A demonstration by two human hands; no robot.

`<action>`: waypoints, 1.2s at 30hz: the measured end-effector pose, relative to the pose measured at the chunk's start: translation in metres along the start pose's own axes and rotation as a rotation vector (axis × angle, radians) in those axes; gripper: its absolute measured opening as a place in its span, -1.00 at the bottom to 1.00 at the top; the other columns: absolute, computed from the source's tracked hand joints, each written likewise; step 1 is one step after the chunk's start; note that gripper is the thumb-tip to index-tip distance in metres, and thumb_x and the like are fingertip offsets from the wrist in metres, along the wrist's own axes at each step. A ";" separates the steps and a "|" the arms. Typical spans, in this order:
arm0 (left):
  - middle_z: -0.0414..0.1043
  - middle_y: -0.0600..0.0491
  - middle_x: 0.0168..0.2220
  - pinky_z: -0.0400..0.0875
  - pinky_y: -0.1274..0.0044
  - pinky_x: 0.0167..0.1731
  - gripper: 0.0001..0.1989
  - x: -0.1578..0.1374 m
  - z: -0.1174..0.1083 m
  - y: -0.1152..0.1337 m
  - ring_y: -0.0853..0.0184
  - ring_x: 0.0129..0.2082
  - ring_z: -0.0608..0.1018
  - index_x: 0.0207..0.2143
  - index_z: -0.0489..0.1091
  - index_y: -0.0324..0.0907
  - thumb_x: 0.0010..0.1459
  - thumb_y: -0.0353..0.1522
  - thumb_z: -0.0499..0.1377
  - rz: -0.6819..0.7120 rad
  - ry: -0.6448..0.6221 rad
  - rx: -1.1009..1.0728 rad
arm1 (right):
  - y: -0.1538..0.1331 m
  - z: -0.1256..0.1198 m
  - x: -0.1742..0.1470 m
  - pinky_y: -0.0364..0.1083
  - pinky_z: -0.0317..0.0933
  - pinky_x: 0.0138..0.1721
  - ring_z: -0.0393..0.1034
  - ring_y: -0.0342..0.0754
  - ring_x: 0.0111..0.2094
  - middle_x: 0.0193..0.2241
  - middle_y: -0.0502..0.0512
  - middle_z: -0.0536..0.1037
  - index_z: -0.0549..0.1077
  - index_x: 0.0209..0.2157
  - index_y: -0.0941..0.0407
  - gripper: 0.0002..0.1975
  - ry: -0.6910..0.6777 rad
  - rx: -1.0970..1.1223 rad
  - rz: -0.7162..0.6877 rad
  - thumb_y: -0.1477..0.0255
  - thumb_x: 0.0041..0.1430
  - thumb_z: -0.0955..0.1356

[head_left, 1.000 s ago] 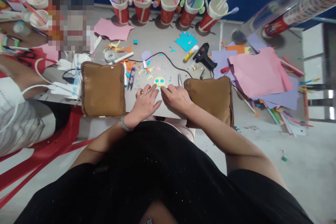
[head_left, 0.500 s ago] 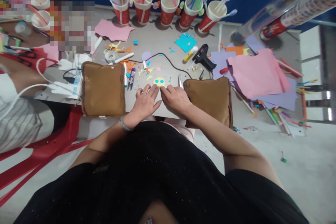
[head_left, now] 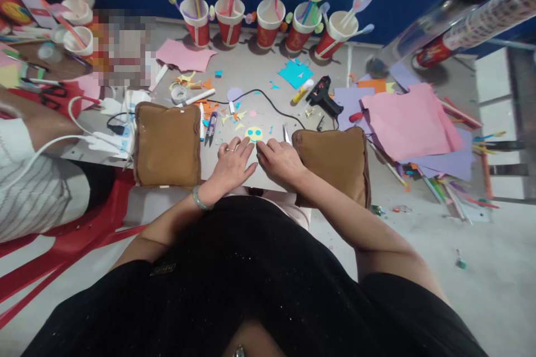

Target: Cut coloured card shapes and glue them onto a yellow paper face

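A small yellow paper face [head_left: 253, 133] with two blue round eyes and a thin curved mouth lies flat on the table between my hands. My left hand [head_left: 233, 165], with a ring and a bangle, rests at its lower left, fingers stretched out and fingertips by the face's lower edge. My right hand [head_left: 281, 160] bends its fingers together at the lower right edge; whatever lies under those fingertips is hidden. Purple thread snips [head_left: 211, 128] lie left of the hands. A pointed metal tip [head_left: 286, 134] shows beside the right cushion.
Brown cushions [head_left: 168, 145] [head_left: 334, 162] flank my hands. A black glue gun [head_left: 325, 97] and its cord lie behind. Red cups [head_left: 269, 25] with paper puppets line the back. Pink paper [head_left: 412, 118] lies right, paper scraps [head_left: 274, 85] are scattered, and another person's arm [head_left: 39, 114] is at left.
Both hands sit slightly lower against the paper face, and its curved mouth now shows above my fingertips. The whole view has shifted a little.
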State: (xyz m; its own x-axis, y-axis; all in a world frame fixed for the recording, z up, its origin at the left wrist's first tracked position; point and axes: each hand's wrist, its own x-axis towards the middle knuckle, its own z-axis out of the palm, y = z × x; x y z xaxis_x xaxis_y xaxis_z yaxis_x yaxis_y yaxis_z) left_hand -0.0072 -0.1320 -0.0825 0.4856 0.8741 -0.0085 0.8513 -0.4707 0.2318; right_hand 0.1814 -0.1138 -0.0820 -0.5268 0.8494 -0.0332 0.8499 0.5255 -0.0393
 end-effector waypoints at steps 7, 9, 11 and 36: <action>0.19 -0.17 0.39 0.15 0.13 0.19 -0.39 0.001 0.001 0.000 -0.03 0.33 0.24 0.38 0.14 -0.29 0.40 -0.16 -0.06 -0.008 -0.012 0.003 | 0.000 -0.002 0.002 0.00 0.00 -0.29 0.35 0.10 -0.30 -0.17 0.35 0.52 0.35 0.21 0.21 -0.48 -0.050 0.008 -0.020 0.22 0.48 0.07; 0.20 -0.18 0.39 0.15 0.13 0.18 -0.39 0.002 0.001 0.000 -0.03 0.32 0.24 0.37 0.15 -0.30 0.40 -0.17 -0.06 -0.006 -0.012 0.002 | 0.000 -0.003 0.002 0.00 0.00 -0.29 0.37 0.11 -0.29 -0.16 0.35 0.51 0.34 0.22 0.21 -0.47 -0.072 0.002 -0.016 0.21 0.48 0.07; 0.20 -0.17 0.39 0.15 0.13 0.18 -0.40 0.002 0.001 -0.001 -0.03 0.32 0.24 0.37 0.16 -0.30 0.40 -0.18 -0.06 -0.002 -0.008 0.000 | 0.000 -0.003 0.002 -0.01 0.00 -0.29 0.38 0.12 -0.27 -0.15 0.35 0.51 0.33 0.23 0.22 -0.47 -0.081 -0.003 -0.016 0.20 0.49 0.06; 0.20 -0.20 0.38 0.14 0.13 0.18 -0.38 0.001 0.007 -0.003 -0.05 0.33 0.23 0.36 0.18 -0.27 0.40 -0.11 -0.03 0.030 0.013 0.025 | 0.172 -0.070 0.083 0.08 0.35 -0.04 0.53 0.14 -0.13 -0.18 0.24 0.65 0.58 -0.11 0.12 -0.72 0.263 0.236 0.522 0.31 0.30 0.30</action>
State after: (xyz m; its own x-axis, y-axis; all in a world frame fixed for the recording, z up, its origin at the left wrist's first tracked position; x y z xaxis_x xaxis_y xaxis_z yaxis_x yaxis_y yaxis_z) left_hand -0.0079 -0.1305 -0.0899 0.5082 0.8612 0.0109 0.8414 -0.4992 0.2069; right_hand 0.2854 0.0505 -0.0218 0.0038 0.9904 0.1382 0.9517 0.0388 -0.3044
